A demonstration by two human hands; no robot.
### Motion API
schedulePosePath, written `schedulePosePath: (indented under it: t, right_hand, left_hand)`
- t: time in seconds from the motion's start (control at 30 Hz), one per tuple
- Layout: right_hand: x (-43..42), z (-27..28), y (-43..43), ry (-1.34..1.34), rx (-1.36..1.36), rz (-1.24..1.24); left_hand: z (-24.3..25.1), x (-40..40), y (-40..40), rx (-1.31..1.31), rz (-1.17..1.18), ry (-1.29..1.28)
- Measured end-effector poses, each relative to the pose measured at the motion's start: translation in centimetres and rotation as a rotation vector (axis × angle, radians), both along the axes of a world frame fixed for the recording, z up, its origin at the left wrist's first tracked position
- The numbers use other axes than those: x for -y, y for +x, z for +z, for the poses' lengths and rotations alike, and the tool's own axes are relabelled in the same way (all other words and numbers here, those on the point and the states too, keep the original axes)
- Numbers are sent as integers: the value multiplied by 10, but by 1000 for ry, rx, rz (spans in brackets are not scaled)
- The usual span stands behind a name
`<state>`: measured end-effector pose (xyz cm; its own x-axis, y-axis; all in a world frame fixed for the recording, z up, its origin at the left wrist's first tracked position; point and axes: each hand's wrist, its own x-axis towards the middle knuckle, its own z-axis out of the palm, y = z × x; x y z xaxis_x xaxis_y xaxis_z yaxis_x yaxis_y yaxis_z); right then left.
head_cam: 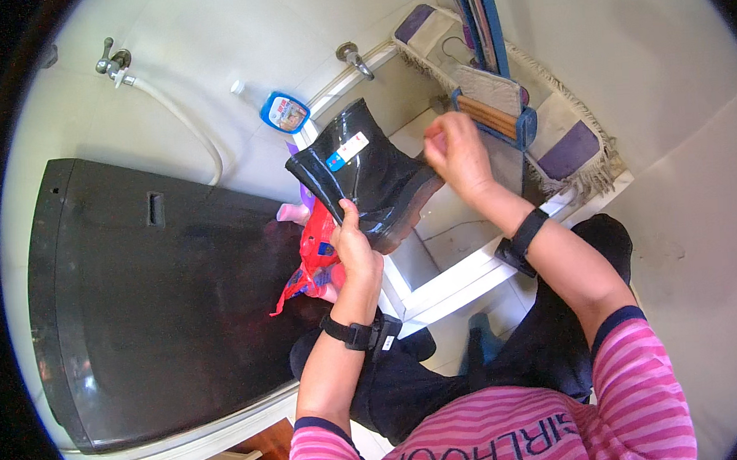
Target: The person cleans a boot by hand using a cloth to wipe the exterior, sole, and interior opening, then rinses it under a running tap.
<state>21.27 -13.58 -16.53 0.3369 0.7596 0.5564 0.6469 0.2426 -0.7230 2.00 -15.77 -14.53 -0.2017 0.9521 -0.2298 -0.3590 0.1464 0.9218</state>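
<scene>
A shiny black rubber ankle boot [371,166] with a translucent brownish sole is held on its side above a tiled basin. Its opening faces upper left and its toe points right. A blue, white and red sticker [347,151] is on the shaft. My left hand [355,243] grips the boot around its heel, thumb on the near side. Beside the toe is my right hand [459,155], its fingers curled in. Whether it touches the toe or pinches something small is hidden by the fingers.
The white-rimmed basin [455,300] lies before me, under a wall tap [354,60]. A flat fringed mop [569,148] leans at its right. To the left stand a blue cleaner bottle [285,113], a red plastic bag [316,246] and a dark washing machine [158,306]. A hose tap [119,60] is above.
</scene>
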Motion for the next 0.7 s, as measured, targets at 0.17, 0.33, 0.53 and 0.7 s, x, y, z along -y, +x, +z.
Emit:
schedulePosePath:
  t: [0.17, 0.33, 0.53, 0.7]
  right_hand:
    - [22, 12, -32, 12, -109, 152]
    - [51, 27, -63, 135, -153, 569]
    - [5, 12, -3, 97, -34, 181]
    - [22, 21, -28, 130, -4, 313]
  left_hand:
    - [3, -2, -6, -67, 86, 17]
    - [-1, -1, -3, -54, 135, 15]
    - [11, -3, -6, 83, 56, 41]
    - [10, -4, -8, 39, 52, 54]
